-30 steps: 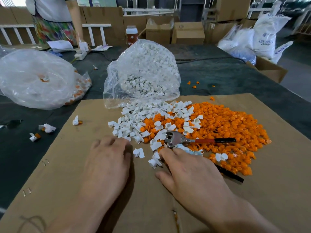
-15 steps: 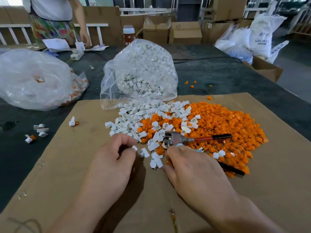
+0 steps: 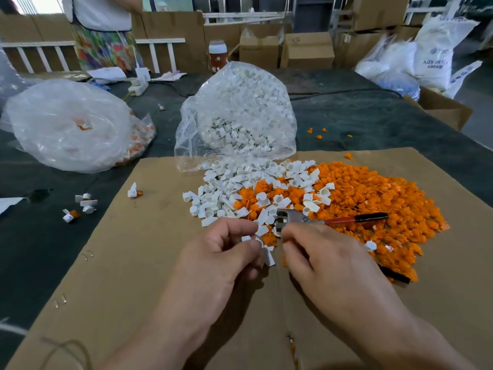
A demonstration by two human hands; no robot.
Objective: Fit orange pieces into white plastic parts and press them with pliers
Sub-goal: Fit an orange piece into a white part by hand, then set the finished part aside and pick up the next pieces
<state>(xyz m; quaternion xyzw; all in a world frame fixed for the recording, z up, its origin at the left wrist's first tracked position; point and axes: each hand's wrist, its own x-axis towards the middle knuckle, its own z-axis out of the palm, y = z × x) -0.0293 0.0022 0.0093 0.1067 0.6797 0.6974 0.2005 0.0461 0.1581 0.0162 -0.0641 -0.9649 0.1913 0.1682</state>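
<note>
My left hand [image 3: 213,263] pinches a small white plastic part [image 3: 254,239] between thumb and fingers, just above the cardboard sheet [image 3: 133,263]. My right hand [image 3: 333,273] is curled beside it, fingertips down at the near edge of the piles. What those fingers hold is hidden. Metal pliers [image 3: 301,218] with red and black handles lie on the heap just beyond my right fingers, and one handle runs under that hand. Loose white parts [image 3: 234,188] lie left of a wide heap of orange pieces [image 3: 373,198].
A clear bag of white parts [image 3: 240,116] stands behind the piles. Another clear bag [image 3: 66,124] sits far left. A few assembled white-and-orange pieces [image 3: 80,206] lie at the left, off the cardboard. A person [image 3: 104,28] stands at the table's far side. A box [image 3: 440,108] sits far right.
My left hand has lifted off the cardboard with a white part pinched in it and moved toward my right hand. My right fingers have curled in near the pliers' head.
</note>
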